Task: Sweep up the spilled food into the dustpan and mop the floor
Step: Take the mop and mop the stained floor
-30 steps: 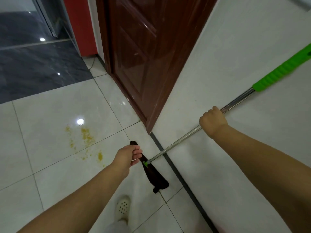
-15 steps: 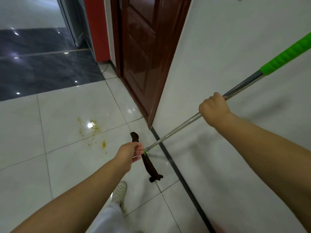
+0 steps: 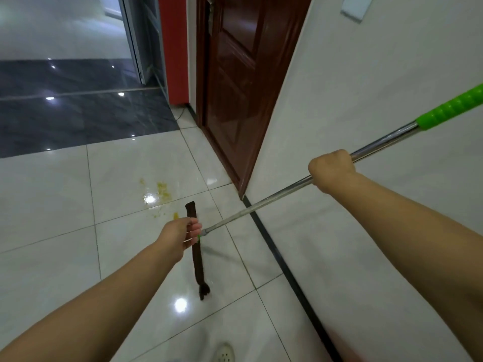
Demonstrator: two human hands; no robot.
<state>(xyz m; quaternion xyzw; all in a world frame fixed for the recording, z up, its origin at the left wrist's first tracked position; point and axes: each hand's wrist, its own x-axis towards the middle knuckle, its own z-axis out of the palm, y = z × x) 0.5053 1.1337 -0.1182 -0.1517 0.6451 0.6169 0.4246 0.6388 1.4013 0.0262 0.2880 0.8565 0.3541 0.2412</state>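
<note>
We note the right hand (image 3: 331, 170) wrapped round the steel mop handle (image 3: 266, 201), below its green grip (image 3: 452, 107), and the left hand (image 3: 183, 235) down at the handle's lower end, fingers curled against the dark brown mop head (image 3: 197, 257); whether they actually pinch it we cannot tell. The mop head lies long and narrow over the white tiled floor (image 3: 52, 205), with the yellow spilled food (image 3: 162, 190) just beyond its far end. A dark red door (image 3: 235, 87) stands ahead beside the white wall (image 3: 366, 87), and a pale perforated shoe (image 3: 224, 354) shows at the bottom edge.
</note>
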